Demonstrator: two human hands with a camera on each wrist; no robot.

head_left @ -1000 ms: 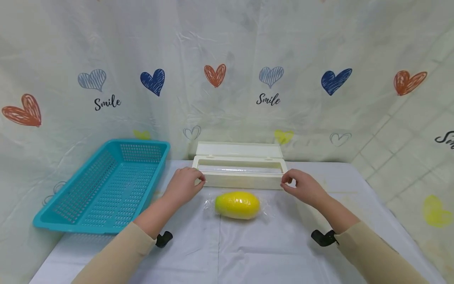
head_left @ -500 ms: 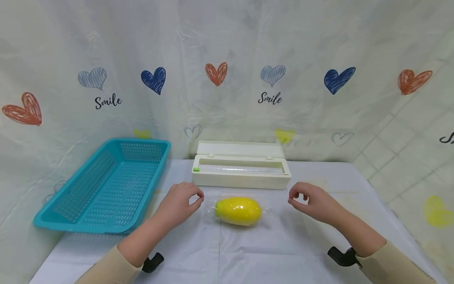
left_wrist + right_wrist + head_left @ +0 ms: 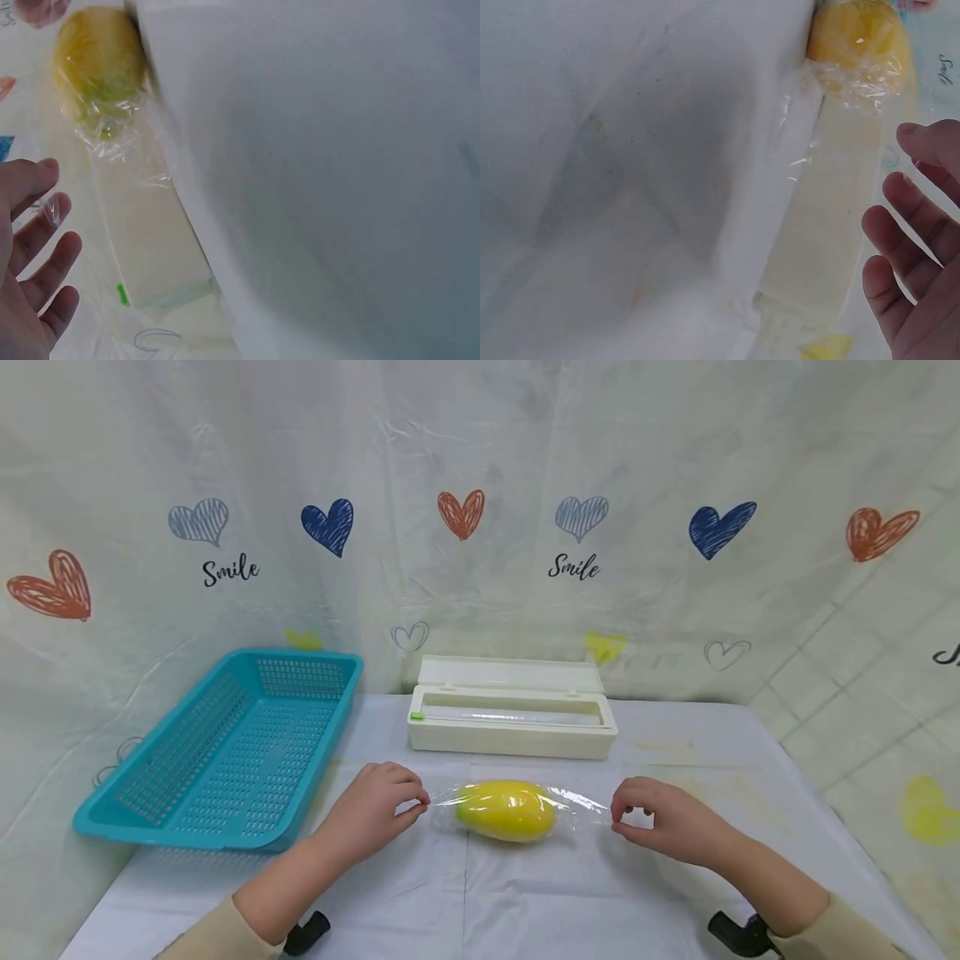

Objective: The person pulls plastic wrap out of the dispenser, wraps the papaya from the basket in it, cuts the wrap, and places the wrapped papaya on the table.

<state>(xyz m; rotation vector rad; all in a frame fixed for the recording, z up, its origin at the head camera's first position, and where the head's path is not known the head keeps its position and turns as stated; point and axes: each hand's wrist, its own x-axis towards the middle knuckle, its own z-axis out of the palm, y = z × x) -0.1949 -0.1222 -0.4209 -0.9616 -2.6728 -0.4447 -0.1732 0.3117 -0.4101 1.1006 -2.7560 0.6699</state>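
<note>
A yellow fruit (image 3: 506, 811), green at its left end, lies on its side in crinkled clear film on the cloth. A sheet of plastic wrap (image 3: 581, 800) stretches across it from hand to hand. My left hand (image 3: 375, 803) pinches the left end between thumb and forefinger. At the right end, my right hand (image 3: 671, 818) pinches the wrap in the same way. In the left wrist view a bit of film shows at the fingertips of the left hand (image 3: 34, 255). The right wrist view shows the right hand (image 3: 922, 225) with its other fingers loosely bent.
Behind the fruit stands a white wrap dispenser (image 3: 513, 741), lid raised, a film roll (image 3: 517, 716) inside and a green slider (image 3: 417, 716) at its left. A blue perforated basket (image 3: 172, 837) stands at the left. A printed curtain (image 3: 510, 443) hangs behind.
Both hands have drawn back from the dispenser's front edge toward me and lowered to either side of the fruit, bringing the wrap over it. The dispenser's green slider has come into sight.
</note>
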